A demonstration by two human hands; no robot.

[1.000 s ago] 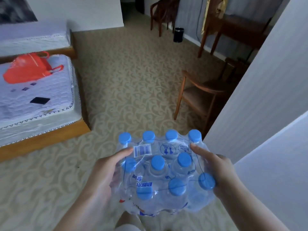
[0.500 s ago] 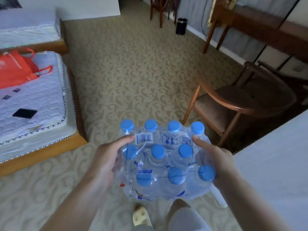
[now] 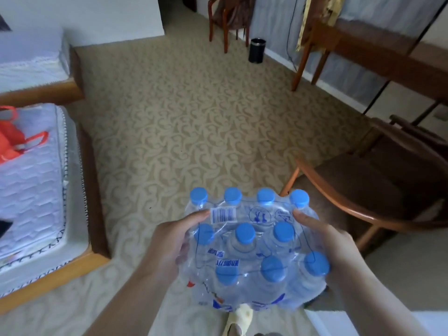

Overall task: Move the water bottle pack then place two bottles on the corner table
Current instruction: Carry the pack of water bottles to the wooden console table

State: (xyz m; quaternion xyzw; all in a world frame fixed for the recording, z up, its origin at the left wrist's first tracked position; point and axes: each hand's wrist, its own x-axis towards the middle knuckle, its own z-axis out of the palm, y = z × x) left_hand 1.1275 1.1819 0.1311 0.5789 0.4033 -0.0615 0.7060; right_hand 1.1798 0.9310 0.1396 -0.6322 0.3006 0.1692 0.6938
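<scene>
My left hand (image 3: 169, 248) and right hand (image 3: 337, 248) are clamping opposite sides of the shrink-wrapped water bottle pack (image 3: 252, 251), carried between them. I am judging it heavy, its film slippery; supporting underneath is advisable.

Patterned beige carpet (image 3: 194, 117) covers floor. Bed (image 3: 31, 180) at left — white quilted mattress on light wooden frame, red plastic bag (image 3: 12, 141) lying on it. Second bed (image 3: 29, 64) farther back at left. Small black bin (image 3: 257, 50) near far wall. Wooden chair (image 3: 229, 18) at top centre. Dark wooden desk (image 3: 378, 57) along right wall. Curved wooden armchair (image 3: 363, 190) at right — seat dark.
</scene>
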